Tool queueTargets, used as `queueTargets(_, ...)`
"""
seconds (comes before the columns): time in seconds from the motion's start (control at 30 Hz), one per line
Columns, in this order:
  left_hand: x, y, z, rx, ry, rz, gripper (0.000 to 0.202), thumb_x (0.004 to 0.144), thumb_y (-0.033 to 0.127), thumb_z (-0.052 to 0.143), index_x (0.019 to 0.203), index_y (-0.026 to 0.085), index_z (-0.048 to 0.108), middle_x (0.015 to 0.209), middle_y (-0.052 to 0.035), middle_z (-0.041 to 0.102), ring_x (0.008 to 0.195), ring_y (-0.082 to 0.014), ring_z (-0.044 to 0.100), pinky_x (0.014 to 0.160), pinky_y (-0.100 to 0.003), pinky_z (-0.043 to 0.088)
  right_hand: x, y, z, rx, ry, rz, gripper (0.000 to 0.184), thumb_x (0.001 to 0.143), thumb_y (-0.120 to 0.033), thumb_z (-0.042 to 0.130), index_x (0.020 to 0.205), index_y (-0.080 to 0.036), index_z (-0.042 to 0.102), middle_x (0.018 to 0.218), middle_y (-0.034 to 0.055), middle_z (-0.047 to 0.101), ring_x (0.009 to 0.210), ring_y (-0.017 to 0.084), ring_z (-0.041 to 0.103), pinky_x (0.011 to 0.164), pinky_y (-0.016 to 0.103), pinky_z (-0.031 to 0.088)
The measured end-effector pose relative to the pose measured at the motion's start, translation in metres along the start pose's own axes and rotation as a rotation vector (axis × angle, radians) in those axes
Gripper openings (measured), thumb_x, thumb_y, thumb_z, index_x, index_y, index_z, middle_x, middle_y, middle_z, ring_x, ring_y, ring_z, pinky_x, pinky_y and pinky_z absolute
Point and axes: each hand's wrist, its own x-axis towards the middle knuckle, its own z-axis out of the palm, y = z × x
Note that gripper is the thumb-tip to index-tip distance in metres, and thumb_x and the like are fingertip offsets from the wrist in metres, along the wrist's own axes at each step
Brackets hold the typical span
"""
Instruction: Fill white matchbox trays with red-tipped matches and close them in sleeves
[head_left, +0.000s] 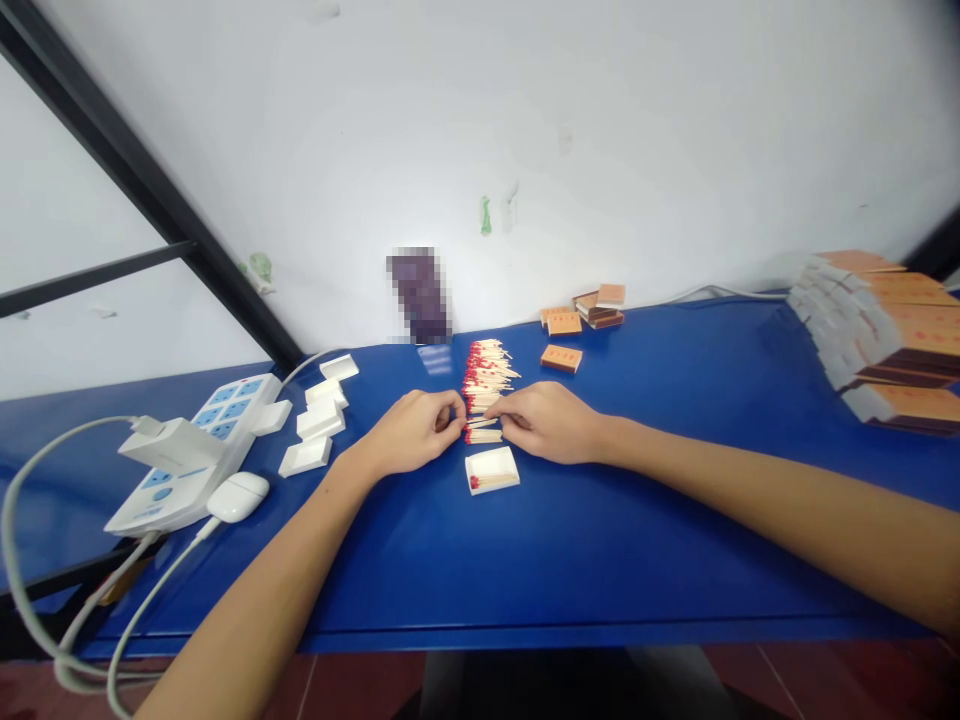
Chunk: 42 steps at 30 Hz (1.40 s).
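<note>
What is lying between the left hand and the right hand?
The head view shows red-tipped matches lying between the left hand and the right hand.

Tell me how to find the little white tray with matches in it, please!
On the blue table, find the pile of matches with its near end between the left hand and right hand. Just below that in the picture sits a small white tray. Unlike the white trays grouped at the left, it stands alone, with some red-tipped matches lying inside.
</note>
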Motion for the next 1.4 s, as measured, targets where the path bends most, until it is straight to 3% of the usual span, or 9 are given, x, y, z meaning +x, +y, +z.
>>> queueTargets(0.3, 0.000, -0.006, 0.000, -0.040, 0.031, 0.019, 0.009, 0.092, 0.023, 0.045, 0.098, 0.021, 0.051, 0.057, 0.0077, 0.052, 0.051, -0.0108, 0.045, 0.055, -0.023, 0.031, 0.000, 0.000, -0.001, 0.013, -0.024, -0.006, 0.035, 0.087, -0.019, 0.047, 0.112, -0.020, 0.071, 0.084, 0.0039, 0.074, 0.070, 0.016, 0.061, 0.064, 0.025, 0.034)
queueTargets(0.77, 0.000, -0.004, 0.001, 0.000, 0.019, 0.028, 0.012, 0.088, 0.021, 0.048, 0.098, 0.021, 0.054, 0.061, 0.0064, 0.055, 0.053, -0.0110, 0.047, 0.055, -0.023, 0.031, 0.000, 0.001, 0.000, 0.014, -0.017, -0.028, 0.034, 0.088, -0.018, 0.046, 0.113, -0.021, 0.069, 0.087, 0.0037, 0.074, 0.071, 0.015, 0.060, 0.064, 0.025, 0.033)
queueTargets(0.9, -0.002, -0.002, -0.002, 0.018, -0.010, 0.062, 0.019, 0.089, 0.031, 0.053, 0.104, 0.020, 0.056, 0.058, 0.0071, 0.050, 0.050, -0.0105, 0.045, 0.055, -0.024, 0.031, 0.000, 0.000, 0.000, 0.009, 0.013, 0.001, 0.030, 0.089, -0.022, 0.048, 0.107, -0.021, 0.071, 0.083, 0.0030, 0.072, 0.067, 0.014, 0.058, 0.061, 0.025, 0.030)
queueTargets(1.1, -0.003, 0.001, -0.002, 0.015, -0.024, 0.095, 0.026, 0.087, 0.042, 0.059, 0.100, 0.020, 0.060, 0.057, 0.0067, 0.046, 0.050, -0.0096, 0.043, 0.055, -0.023, 0.031, 0.001, 0.000, -0.002, 0.071, 0.009, 0.027, 0.025, 0.090, -0.031, 0.053, 0.096, -0.020, 0.075, 0.061, -0.0013, 0.062, 0.052, 0.010, 0.046, 0.056, 0.025, 0.024)
queueTargets(1.3, -0.001, 0.004, 0.002, -0.011, -0.012, 0.100, 0.016, 0.088, 0.034, 0.056, 0.090, 0.019, 0.062, 0.053, 0.0069, 0.043, 0.048, -0.0089, 0.039, 0.052, -0.023, 0.028, 0.003, 0.002, -0.003, 0.225, 0.008, 0.069, 0.030, 0.086, -0.045, 0.061, 0.088, -0.019, 0.075, 0.059, -0.0025, 0.058, 0.053, 0.009, 0.046, 0.055, 0.023, 0.027)
queueTargets(1.4, 0.000, 0.005, 0.002, 0.001, -0.005, 0.092, 0.013, 0.088, 0.031, 0.055, 0.087, 0.020, 0.061, 0.052, 0.0070, 0.043, 0.047, -0.0088, 0.039, 0.052, -0.023, 0.027, 0.004, 0.003, -0.004, 0.260, -0.010, 0.084, 0.025, 0.083, -0.041, 0.067, 0.087, -0.018, 0.075, 0.059, -0.0030, 0.058, 0.052, 0.008, 0.045, 0.055, 0.023, 0.028)
